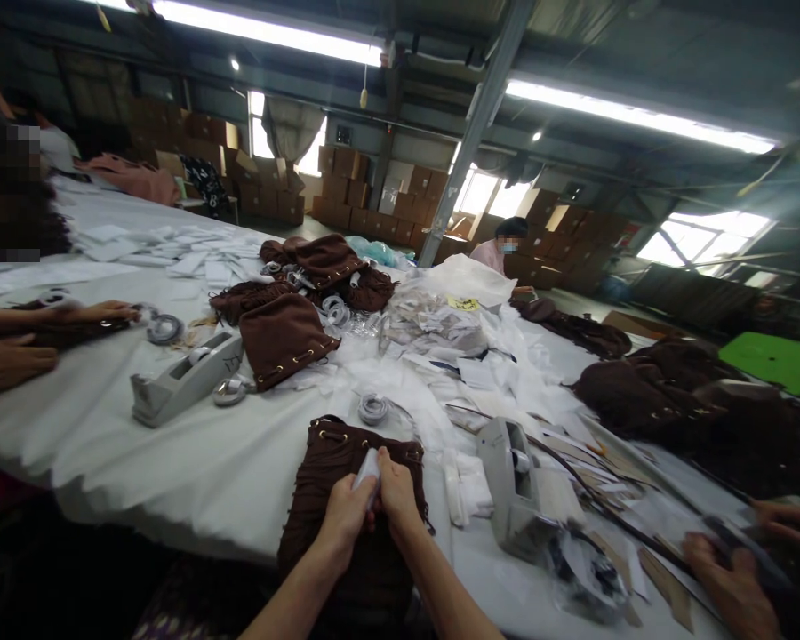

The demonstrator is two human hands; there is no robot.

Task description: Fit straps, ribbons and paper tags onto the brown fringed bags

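Note:
A dark brown drawstring bag (pixel 316 489) with fringed sides and gold eyelets lies at the table edge in front of me. Over its upper part, both my hands meet around a small white wrapped piece (pixel 368 465); what is inside the wrap cannot be made out. My left hand (pixel 345 514) pinches its lower left side. From the right, my right hand (pixel 397 487) closes on it, thumb near its top. A grey coiled strap (pixel 373 408) rests just beyond the bag's rim.
Tape dispensers (pixel 187 373) (pixel 513 489) flank my spot. Brown bags (pixel 284 338) and a heap of white wrapping (pixel 433 320) lie ahead. Co-workers' hands work at left (pixel 13 360) and right (pixel 733 578). Dark brown bags (pixel 640 391) are piled right, near a green stool (pixel 773 360).

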